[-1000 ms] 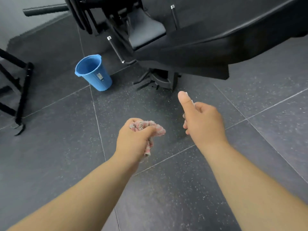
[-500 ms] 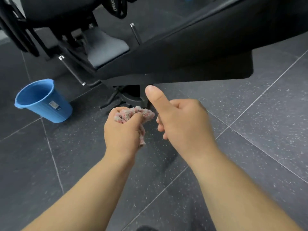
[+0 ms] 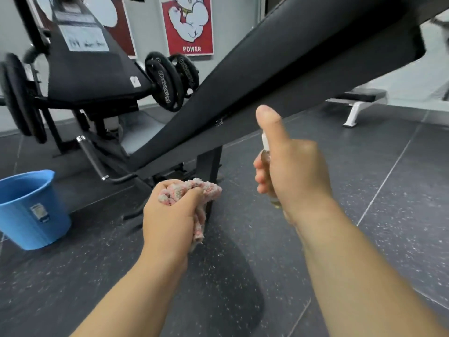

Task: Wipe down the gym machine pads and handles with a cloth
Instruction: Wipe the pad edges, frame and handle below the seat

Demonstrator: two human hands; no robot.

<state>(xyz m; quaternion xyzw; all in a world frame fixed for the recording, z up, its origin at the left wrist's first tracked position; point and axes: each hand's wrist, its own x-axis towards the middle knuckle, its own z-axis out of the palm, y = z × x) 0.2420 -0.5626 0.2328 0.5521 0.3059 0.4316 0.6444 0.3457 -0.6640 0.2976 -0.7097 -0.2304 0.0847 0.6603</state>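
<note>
Left hand (image 3: 170,220): fingers (image 3: 192,193) curled round the bunched cloth (image 3: 210,190).
Right hand (image 3: 297,173): fingers (image 3: 261,178) wrapped round a small spray bottle (image 3: 265,152), thumb up.
Place of cloth: below the long black pad (image 3: 291,69), apart from it.
Bucket (image 3: 31,212): on the floor (image 3: 401,190), far left.

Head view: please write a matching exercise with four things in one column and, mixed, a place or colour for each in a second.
1 cloth
2 bucket
3 spray bottle
4 poster

A blue, on the floor
B red, on the wall
C bunched in the left hand
D gripped by the right hand

Pairs: 1-C, 2-A, 3-D, 4-B
</note>
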